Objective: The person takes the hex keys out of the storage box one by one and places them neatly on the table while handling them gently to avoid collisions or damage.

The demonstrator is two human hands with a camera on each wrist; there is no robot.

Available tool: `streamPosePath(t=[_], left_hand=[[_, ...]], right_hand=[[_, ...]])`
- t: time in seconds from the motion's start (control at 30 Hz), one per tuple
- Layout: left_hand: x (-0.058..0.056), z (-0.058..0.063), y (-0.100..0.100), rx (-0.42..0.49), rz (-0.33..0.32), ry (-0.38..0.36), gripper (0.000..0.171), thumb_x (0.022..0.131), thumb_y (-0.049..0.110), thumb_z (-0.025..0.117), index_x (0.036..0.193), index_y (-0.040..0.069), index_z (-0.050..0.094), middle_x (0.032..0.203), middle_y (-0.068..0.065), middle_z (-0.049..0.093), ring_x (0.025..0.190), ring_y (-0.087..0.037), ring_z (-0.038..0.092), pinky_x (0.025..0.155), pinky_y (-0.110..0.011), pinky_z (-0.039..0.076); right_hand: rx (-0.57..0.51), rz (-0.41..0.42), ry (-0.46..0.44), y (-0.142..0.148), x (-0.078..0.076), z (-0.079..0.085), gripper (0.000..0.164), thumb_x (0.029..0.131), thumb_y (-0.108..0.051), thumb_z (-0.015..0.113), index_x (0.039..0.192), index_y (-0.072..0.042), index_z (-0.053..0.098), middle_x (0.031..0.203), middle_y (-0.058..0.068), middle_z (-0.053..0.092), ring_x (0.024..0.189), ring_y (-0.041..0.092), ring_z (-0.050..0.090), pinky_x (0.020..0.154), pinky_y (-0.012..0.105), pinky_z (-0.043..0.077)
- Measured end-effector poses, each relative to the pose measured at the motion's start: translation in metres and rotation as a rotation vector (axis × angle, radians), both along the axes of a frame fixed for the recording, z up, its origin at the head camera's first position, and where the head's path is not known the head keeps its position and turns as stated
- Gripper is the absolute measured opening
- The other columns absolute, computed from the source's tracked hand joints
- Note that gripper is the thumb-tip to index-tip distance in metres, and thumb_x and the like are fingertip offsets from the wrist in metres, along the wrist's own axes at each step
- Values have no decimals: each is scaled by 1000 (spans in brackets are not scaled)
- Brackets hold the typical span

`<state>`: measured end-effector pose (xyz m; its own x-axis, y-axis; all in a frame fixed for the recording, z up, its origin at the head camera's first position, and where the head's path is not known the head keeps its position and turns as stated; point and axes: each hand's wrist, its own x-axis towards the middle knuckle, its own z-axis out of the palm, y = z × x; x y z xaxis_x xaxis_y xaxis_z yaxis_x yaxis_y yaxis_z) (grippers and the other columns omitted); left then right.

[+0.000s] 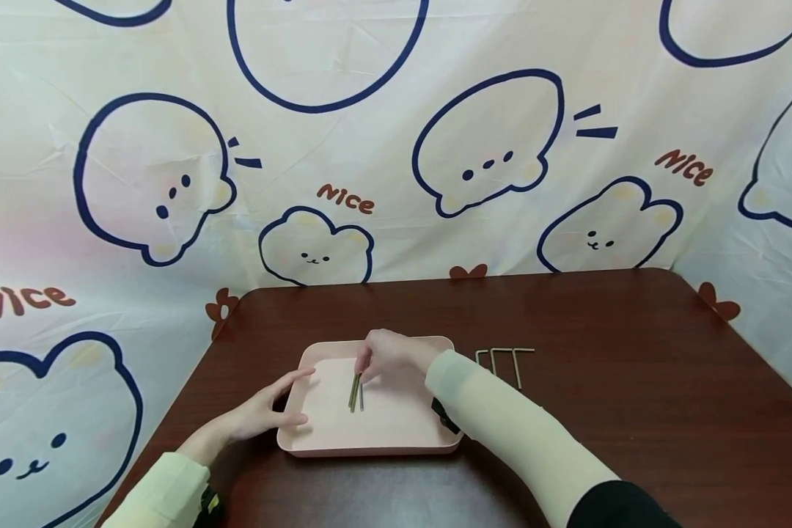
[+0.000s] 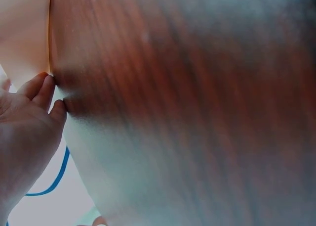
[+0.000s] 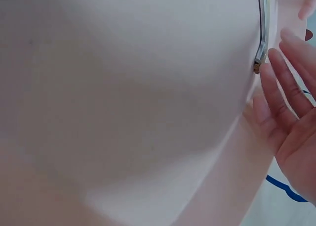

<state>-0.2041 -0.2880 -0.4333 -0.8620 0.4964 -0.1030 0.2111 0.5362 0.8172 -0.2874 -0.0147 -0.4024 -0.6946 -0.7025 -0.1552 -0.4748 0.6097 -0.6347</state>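
A pale pink tray (image 1: 402, 429) lies on the table. My left hand (image 1: 264, 409) is at its left side, thumb and forefinger spread over the rim; in the left wrist view more fingertips (image 2: 44, 90) rest by the tray's outer edge. Inside the tray, left of centre, several slim hex keys (image 1: 353, 394), brassy and silver, lie close together. My right hand (image 1: 389, 356) reaches down to their far ends. The right wrist view shows a bent silver hex key (image 3: 262, 23) beside its extended fingers (image 3: 279, 87), with the thumb apart at the image edge.
More brassy hex keys (image 1: 516, 367) lie in a row on the table right of the tray, partly hidden by the right forearm. The dark wooden table (image 1: 607, 323) meets a cartoon-printed cloth (image 1: 396, 161) behind it and at both sides.
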Motion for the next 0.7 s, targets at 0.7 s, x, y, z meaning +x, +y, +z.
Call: streamPosePath(t=[0.7], left_hand=[[0, 0, 0, -13, 15, -7, 78, 85, 23, 76, 149, 10, 33, 150, -25, 30, 136, -42, 27, 105, -65, 17]], right_hand=[[-5, -36, 100, -2, 5, -15, 8, 79, -5, 80, 75, -11, 78, 70, -9, 62, 68, 6, 50, 62, 17, 42]])
